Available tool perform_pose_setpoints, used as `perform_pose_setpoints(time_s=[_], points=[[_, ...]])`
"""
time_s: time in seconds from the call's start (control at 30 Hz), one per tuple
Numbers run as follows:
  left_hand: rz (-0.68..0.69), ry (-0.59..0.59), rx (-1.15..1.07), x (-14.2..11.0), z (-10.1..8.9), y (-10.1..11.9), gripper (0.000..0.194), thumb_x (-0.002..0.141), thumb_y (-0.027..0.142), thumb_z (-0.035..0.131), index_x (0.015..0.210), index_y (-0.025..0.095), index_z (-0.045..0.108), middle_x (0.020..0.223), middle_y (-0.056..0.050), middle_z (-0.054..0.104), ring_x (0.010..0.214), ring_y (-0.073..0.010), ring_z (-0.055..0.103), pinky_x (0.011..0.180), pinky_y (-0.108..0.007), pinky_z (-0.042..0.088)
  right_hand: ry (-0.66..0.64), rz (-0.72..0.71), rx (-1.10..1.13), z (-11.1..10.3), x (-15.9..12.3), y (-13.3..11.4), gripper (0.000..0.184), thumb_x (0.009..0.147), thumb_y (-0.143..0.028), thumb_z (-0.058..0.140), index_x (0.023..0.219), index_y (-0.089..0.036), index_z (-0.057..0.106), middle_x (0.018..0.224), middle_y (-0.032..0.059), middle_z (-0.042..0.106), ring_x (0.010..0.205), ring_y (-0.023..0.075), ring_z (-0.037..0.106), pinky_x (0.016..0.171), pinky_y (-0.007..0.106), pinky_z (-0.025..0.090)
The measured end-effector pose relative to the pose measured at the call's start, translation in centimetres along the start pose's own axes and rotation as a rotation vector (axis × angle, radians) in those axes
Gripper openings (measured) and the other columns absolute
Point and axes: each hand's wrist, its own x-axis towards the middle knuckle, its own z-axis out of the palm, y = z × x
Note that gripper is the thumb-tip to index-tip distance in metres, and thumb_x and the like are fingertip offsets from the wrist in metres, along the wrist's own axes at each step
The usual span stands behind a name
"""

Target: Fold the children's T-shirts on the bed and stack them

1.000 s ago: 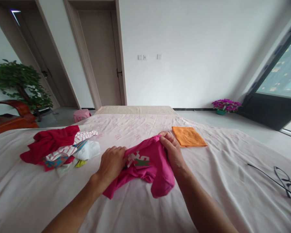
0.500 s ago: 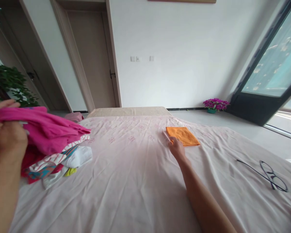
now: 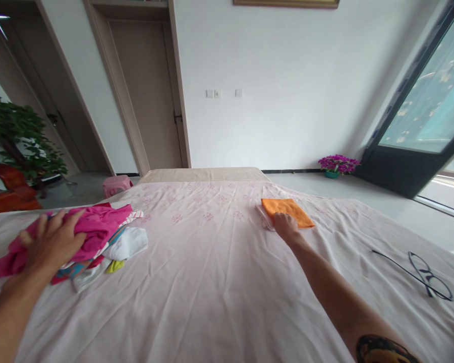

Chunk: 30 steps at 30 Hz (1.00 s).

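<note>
My left hand (image 3: 53, 242) lies with fingers spread on a pink T-shirt (image 3: 98, 224), which rests on top of a pile of clothes (image 3: 109, 249) at the left of the bed. The pile holds red, striped and white pieces. My right hand (image 3: 285, 223) reaches far across the bed to a folded orange cloth (image 3: 287, 210). Its fingers curl round the cloth's near left edge, where the sheet is bunched up a little.
The bed (image 3: 212, 282) is covered with a pale pink sheet. A pair of glasses (image 3: 426, 275) lies at the right. Past the bed are a pink stool (image 3: 116, 184), a potted plant (image 3: 18, 138), a wooden chair (image 3: 7, 189), purple flowers (image 3: 338, 164) and a glass door.
My left hand carried the pink T-shirt from the middle of the bed to the pile at the left and laid it there. My right hand let go of it and reached to the orange cloth.
</note>
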Motion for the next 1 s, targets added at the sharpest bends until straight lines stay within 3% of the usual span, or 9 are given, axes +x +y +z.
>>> perform_pose_setpoints(time_s=[0.07, 0.17, 0.27, 0.4, 0.43, 0.5, 0.63, 0.8, 1.0], points=[[0.089, 0.093, 0.032, -1.5, 0.3, 1.7, 0.053, 0.086, 0.026, 0.051, 0.139, 0.024, 0.044, 0.157, -0.013, 0.032, 0.146, -0.0359, 0.017, 0.110, -0.067, 0.012, 0.005, 0.022, 0.018, -1.5, 0.5, 0.1, 0.023, 0.079, -0.023, 0.060, 0.096, -0.014, 0.072, 0.089, 0.0166, 0.069, 0.090, 0.0283, 0.062, 0.078, 0.038, 0.041], [0.215, 0.106, -0.188, -4.2, 1.9, 5.4, 0.054, 0.083, 0.020, 0.050, 0.136, 0.018, 0.048, 0.150, -0.014, 0.043, 0.144, -0.0290, 0.027, 0.117, -0.053, 0.015, 0.042, 0.010, 0.227, -3.9, 0.5, -1.1, 0.029, 0.074, -0.023, 0.058, 0.098, -0.017, 0.073, 0.083, 0.0093, 0.070, 0.077, 0.0232, 0.062, 0.069, 0.032, 0.041], [0.141, -0.153, -0.652, -7.0, 3.7, 10.2, 0.050, 0.080, 0.025, 0.051, 0.128, 0.014, 0.056, 0.136, -0.015, 0.057, 0.132, -0.0258, 0.047, 0.114, -0.042, 0.030, 0.010, -0.022, 0.876, -5.5, -1.0, -4.6, 0.037, 0.069, -0.025, 0.055, 0.101, -0.017, 0.071, 0.077, 0.0040, 0.069, 0.067, 0.0180, 0.060, 0.061, 0.028, 0.042], [-0.167, -0.738, -1.248, -10.9, 4.4, 16.9, 0.056, 0.081, 0.050, 0.058, 0.124, 0.015, 0.060, 0.126, -0.016, 0.064, 0.117, -0.0280, 0.060, 0.099, -0.042, 0.046, -0.150, -0.053, 1.544, -6.1, -4.9, -10.3, 0.034, 0.062, -0.024, 0.060, 0.094, -0.019, 0.069, 0.075, 0.0001, 0.067, 0.063, 0.0128, 0.057, 0.059, 0.023, 0.044], [-0.213, -0.820, -1.322, -11.7, 4.3, 18.2, 0.058, 0.079, 0.055, 0.059, 0.122, 0.016, 0.061, 0.124, -0.017, 0.065, 0.113, -0.0280, 0.063, 0.094, -0.041, 0.049, -0.181, -0.046, 1.619, -5.9, -6.0, -11.5, 0.033, 0.061, -0.022, 0.061, 0.093, -0.019, 0.069, 0.076, -0.0002, 0.067, 0.064, 0.0124, 0.057, 0.059, 0.023, 0.045], [-0.248, -0.781, -1.357, -12.9, 3.9, 20.0, 0.059, 0.079, 0.062, 0.058, 0.118, 0.018, 0.064, 0.117, -0.014, 0.068, 0.101, -0.0250, 0.067, 0.085, -0.037, 0.051, -0.243, -0.040, 1.698, -5.2, -8.2, -13.3, 0.033, 0.060, -0.020, 0.061, 0.092, -0.020, 0.069, 0.079, -0.0001, 0.068, 0.066, 0.0125, 0.058, 0.061, 0.023, 0.047], [-0.253, -0.483, -1.221, -14.2, 3.9, 20.8, 0.050, 0.081, 0.062, 0.056, 0.104, 0.019, 0.064, 0.096, -0.006, 0.069, 0.076, -0.0165, 0.063, 0.069, -0.029, 0.047, -0.298, -0.083, 1.596, -2.4, -11.9, -15.0, 0.043, 0.062, -0.016, 0.051, 0.101, -0.020, 0.069, 0.085, 0.0007, 0.070, 0.073, 0.0153, 0.061, 0.066, 0.025, 0.048], [-0.521, -0.786, -1.425, -15.6, 4.3, 20.1, 0.057, 0.073, 0.062, 0.067, 0.111, 0.019, 0.061, 0.104, -0.009, 0.069, 0.075, -0.0170, 0.065, 0.068, -0.031, 0.049, -0.393, -0.356, 1.102, 0.6, -15.1, -16.1, 0.046, 0.070, -0.014, 0.044, 0.106, -0.021, 0.071, 0.088, 0.0002, 0.071, 0.079, 0.0186, 0.063, 0.069, 0.028, 0.047], [-0.391, -1.007, -1.660, -15.7, 2.5, 21.0, 0.051, 0.077, 0.057, 0.069, 0.109, 0.017, 0.066, 0.104, -0.009, 0.072, 0.094, -0.0238, 0.068, 0.079, -0.032, 0.051, -0.400, -0.583, 0.838, 0.8, -17.4, -18.3, 0.024, 0.083, -0.022, 0.053, 0.095, -0.024, 0.074, 0.088, 0.0011, 0.072, 0.079, 0.0180, 0.063, 0.071, 0.027, 0.045]])
